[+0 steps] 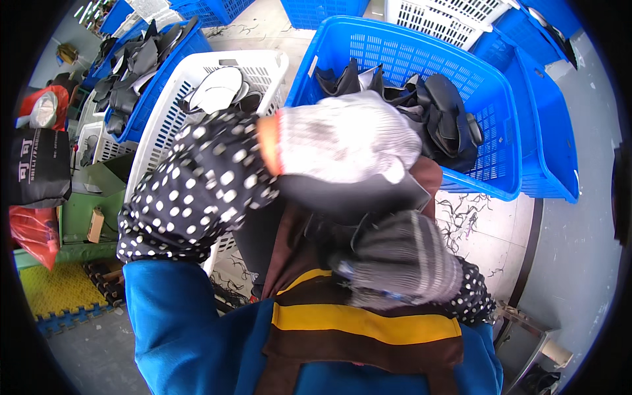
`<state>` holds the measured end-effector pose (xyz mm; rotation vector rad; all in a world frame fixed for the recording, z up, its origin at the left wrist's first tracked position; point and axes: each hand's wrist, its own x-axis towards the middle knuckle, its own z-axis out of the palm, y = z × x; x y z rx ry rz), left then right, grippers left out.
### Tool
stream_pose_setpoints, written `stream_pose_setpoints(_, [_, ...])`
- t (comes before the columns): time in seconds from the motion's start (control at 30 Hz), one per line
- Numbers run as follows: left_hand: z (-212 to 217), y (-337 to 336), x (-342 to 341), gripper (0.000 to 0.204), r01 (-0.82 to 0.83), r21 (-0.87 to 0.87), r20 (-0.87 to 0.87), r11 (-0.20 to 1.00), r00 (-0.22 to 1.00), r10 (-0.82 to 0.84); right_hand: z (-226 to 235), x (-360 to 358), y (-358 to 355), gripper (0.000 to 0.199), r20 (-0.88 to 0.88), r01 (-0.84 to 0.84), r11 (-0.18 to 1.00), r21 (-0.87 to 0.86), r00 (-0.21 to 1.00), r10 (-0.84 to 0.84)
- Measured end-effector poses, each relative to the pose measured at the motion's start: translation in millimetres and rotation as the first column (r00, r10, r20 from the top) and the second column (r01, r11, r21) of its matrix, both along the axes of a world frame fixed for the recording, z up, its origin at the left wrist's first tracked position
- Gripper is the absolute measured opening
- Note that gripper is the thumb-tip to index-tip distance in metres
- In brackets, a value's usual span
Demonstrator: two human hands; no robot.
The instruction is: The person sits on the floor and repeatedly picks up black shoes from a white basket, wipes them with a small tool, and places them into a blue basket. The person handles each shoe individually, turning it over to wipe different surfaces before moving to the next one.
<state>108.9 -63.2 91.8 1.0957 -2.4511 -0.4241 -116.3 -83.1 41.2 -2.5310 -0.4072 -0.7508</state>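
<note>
My left hand [349,138], in a white knit glove with grey smudges, reaches across in front of my body and grips the upper side of a dark grey shoe-upper piece [355,195]. Its fingers curl over the far end and are partly blurred. Closer to my lap, my right hand [408,263], in a grey striped knit glove, is closed at the lower side of the same dark material. The right fingertips are smeared and partly hidden. Just beyond my hands stands a blue basket [510,125] holding several black shoe-upper pieces [444,112].
To the left, a white basket [273,62] holds white and dark pieces. A blue crate [148,105] full of dark pieces stands farther left. Nested blue baskets [553,138] lean by the right wall. Black thread scraps [464,217] litter the floor. A metal stand [526,342] is at lower right.
</note>
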Motion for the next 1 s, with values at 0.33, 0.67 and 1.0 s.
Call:
stream_pose_setpoints(0.33, [-3.2,-39.8,-11.4,0.019,-0.052,-0.072,-0.294,0.996,0.955,0.028,-15.5,-4.9,-20.4,0.045,0.05,-0.106,0.98,0.171,0.994,0.099])
stream_pose_setpoints(0.67, [-57.1,55.6,-42.5,0.032,-0.323,0.448,-0.706,0.834,0.445,0.551,-7.2,-35.8,-33.0,0.039,0.13,-0.006,0.233,0.972,0.842,-0.523])
stream_pose_setpoints(1.0, [-122.8,54.8,-59.3,0.035,0.011,0.591,-0.755,0.807,0.36,0.548,-38.4,-44.1,-2.9,0.029,0.124,-0.032,0.183,0.983,0.845,-0.52])
